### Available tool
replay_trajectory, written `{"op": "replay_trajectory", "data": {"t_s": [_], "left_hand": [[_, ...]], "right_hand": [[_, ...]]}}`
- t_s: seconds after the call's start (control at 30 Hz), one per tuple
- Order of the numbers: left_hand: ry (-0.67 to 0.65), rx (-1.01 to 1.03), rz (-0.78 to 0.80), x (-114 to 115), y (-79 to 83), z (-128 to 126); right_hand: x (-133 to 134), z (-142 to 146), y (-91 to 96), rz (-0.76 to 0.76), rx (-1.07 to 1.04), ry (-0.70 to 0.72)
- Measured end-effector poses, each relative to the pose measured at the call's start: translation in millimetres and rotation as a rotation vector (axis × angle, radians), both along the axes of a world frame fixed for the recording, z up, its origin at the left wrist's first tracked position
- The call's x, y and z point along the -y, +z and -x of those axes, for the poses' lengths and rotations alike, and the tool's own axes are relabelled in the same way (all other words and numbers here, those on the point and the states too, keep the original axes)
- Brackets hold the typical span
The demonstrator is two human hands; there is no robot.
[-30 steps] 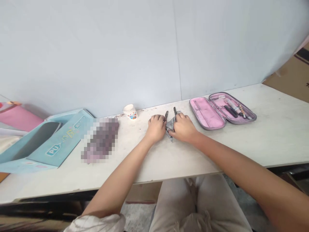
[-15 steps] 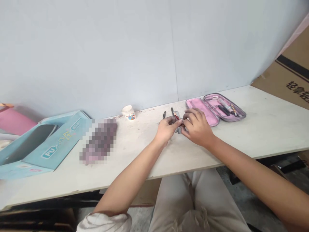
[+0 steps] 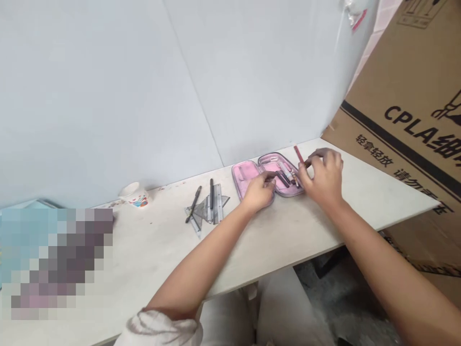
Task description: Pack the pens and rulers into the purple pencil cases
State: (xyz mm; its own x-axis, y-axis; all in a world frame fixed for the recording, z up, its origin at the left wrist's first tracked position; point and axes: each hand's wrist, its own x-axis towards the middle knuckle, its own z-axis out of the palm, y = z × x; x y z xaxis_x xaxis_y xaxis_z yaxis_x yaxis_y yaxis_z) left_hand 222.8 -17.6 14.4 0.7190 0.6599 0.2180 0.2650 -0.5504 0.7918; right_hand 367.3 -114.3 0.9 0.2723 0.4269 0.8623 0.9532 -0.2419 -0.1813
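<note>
Pencil case holds pens beside left fingers, grip unclear; right fingers pinch a red pencil.

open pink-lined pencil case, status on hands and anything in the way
Right hand holding slim red stick. Left hand at open pink-lined pencil case, grip unclear. That hand partly hides it.

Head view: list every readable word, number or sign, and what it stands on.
"CPLA细", on the cardboard box; the line runs out of view.
"轻拿轻放", same box.
"请勿", same box; the characters after it are unclear.
Signs at the box's top and right, cut off by the picture's edge; small print under the top one is unreadable.
Rulers: markings too small to read.
</note>
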Motion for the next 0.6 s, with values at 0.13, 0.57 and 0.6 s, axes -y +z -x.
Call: {"op": "replay_trajectory", "data": {"t_s": [0.13, 0.57, 0.6], "left_hand": [[0.045, -0.362, -0.428, 2, -10.4, -28], [0.014, -0.453, -0.547, 15, -26.3, -33], [-0.002, -0.438, -0.549, 17, -26.4, -28]], "right_hand": [[-6, -25, -11.2, 0.111, -0.076, -0.072], [-9, -27, -35.4, 0.429, -0.006, 0.047], [-8, -28, -36.5, 0.424, 0.003, 0.049]]}}
